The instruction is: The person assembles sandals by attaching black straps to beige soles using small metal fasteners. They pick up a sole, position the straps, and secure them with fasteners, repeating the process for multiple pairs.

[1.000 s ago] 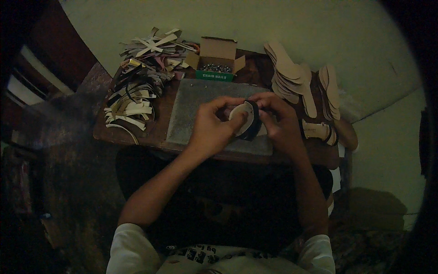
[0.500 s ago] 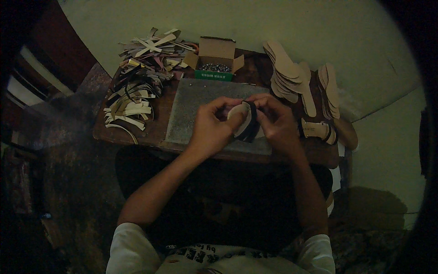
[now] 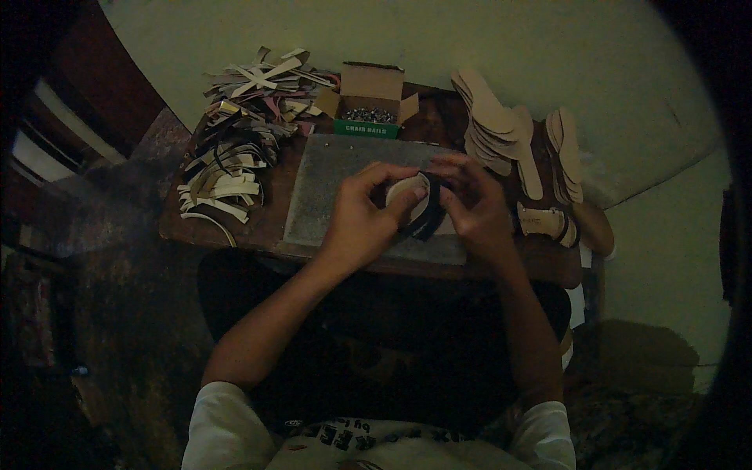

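Over the middle of the work table, my left hand is closed on a pale shoe insole, its thumb pressed on the pale face. A dark strap runs along the insole's right side and hangs a little below it. My right hand pinches the dark strap from the right, with the thumb near its edge and the other fingers curled above. The fingers hide much of the insole's far end. Both hands are raised just above a grey slab.
Leather strips are heaped at the left of the wooden table. An open green box of small nails stands at the back. Stacked insoles lie on the right, near a strapped insole. Another person's arm shows beside the right edge.
My right fingers have loosened and lifted slightly at the top of the strap. The insole has turned a little in my left hand, and the strap's outline has shifted.
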Demonstrator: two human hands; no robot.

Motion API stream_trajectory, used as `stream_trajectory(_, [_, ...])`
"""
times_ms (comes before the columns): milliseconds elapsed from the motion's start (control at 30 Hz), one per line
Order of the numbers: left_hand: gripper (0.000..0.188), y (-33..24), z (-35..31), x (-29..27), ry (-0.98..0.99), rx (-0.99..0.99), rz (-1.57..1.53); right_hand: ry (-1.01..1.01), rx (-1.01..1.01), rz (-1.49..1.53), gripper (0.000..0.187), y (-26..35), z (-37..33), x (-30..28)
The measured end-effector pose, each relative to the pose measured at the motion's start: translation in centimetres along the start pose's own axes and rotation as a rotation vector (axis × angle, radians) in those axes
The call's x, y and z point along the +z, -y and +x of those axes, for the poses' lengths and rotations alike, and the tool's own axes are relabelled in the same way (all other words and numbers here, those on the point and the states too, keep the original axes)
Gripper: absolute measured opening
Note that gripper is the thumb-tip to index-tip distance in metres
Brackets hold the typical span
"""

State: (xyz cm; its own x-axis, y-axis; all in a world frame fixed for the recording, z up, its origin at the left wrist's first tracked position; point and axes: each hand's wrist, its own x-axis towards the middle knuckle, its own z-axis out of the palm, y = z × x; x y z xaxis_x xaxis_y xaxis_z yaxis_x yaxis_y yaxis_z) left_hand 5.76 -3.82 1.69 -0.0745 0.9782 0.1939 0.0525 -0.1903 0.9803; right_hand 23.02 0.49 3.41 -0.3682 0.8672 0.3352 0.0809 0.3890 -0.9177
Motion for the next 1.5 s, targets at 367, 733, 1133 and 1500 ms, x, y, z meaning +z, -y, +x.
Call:
stream_trajectory(367, [0.02,0.3,0.2,0.1,-0.035,0.221,0.135,0.102,-0.011,-0.08,0.028,-0.2,0.0,-0.6])
stream_trajectory(733, [0.019,-0.2,-0.2,0.1,-0.032,0.175,0.163,0.064,-0.014,-0.043,0.024,-1.1,-0.1,-0.2])
stream_trajectory(1133, [0.014,-0.2,-0.5,0.9,-0.101,0.289,0.239,-0.006,-0.07,-0.079,0.02,-1.8,-0.3,0.3])
stream_trajectory(1500, [0.025,1.1,0.8,-0.2,-0.053,0.02,0.031,0.026,-0.049,-0.098,0.028,-1.0,0.1,-0.1])
